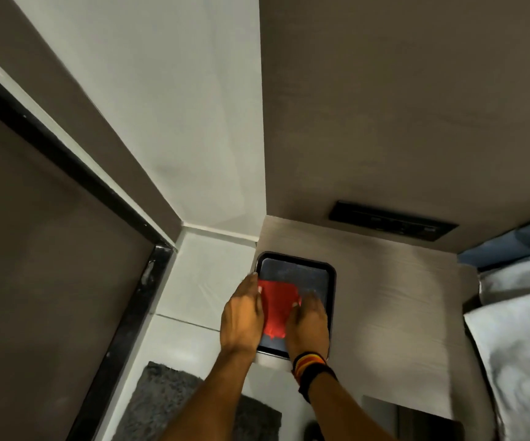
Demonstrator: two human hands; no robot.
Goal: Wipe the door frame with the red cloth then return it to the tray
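The left hand [241, 316] and right hand [308, 323] rest flat, fingers [250, 283] together, on either side of the red cloth [277, 305]. It lies lengthwise inside the dark tray [329, 281] on the pale wooden table [394, 297], by the black door frame [120, 313].

One dark rectangular metal tray [295, 261] sits at the centre, holding one red cloth [278, 308]. Two bare hands, left [241, 319] and right [309, 323], are at six o'clock. One grey shaggy floor mat [161, 402] lies at seven o'clock, one black wall panel [392, 224] at two o'clock, and one striped wristband [309, 366] at five o'clock.
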